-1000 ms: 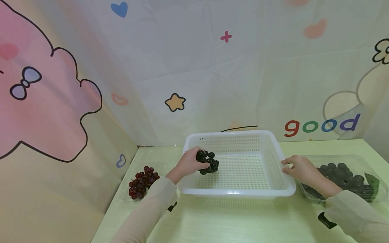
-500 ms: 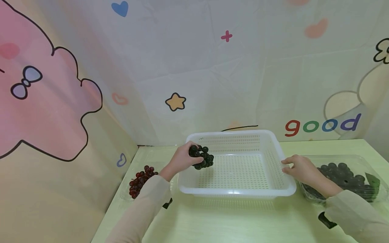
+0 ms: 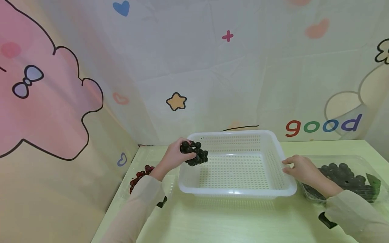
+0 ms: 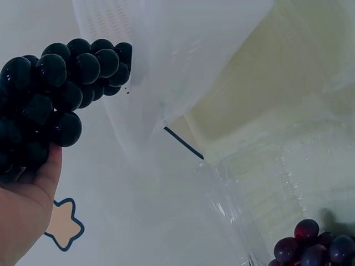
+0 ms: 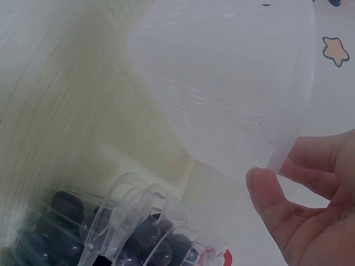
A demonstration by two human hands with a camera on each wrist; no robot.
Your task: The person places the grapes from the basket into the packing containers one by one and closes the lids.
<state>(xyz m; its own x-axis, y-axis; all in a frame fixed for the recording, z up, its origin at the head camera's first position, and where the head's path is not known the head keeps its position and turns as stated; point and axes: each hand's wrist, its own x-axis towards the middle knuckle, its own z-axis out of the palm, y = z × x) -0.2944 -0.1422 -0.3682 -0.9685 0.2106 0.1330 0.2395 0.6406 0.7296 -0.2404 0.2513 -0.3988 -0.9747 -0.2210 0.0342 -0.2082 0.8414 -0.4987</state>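
Note:
A bunch of dark grapes [image 3: 197,154] is gripped in my left hand [image 3: 175,156], raised over the left rim of the white plastic basket [image 3: 237,193]. In the left wrist view the dark grapes [image 4: 66,83] rest against the thumb, and the other fingers are hidden behind them. My right hand [image 3: 301,168] pinches the basket's right rim; the right wrist view shows its thumb [image 5: 265,188] on one side of the rim and fingers on the other. Inside the basket I see only its bare perforated bottom. Red grapes [image 3: 143,173] lie to the left, partly covered by my left sleeve.
A clear plastic box [image 3: 361,158] of dark grapes with a green leaf stands right of the basket, partly behind my right forearm. Under the red grapes is a clear tray [image 4: 288,183]. A printed cloth [image 3: 218,74] rises behind the pale table [image 3: 225,222].
My left hand has moved left and slightly up with the dark grapes, from over the basket's inside to its left rim. The right hand has stayed on the rim.

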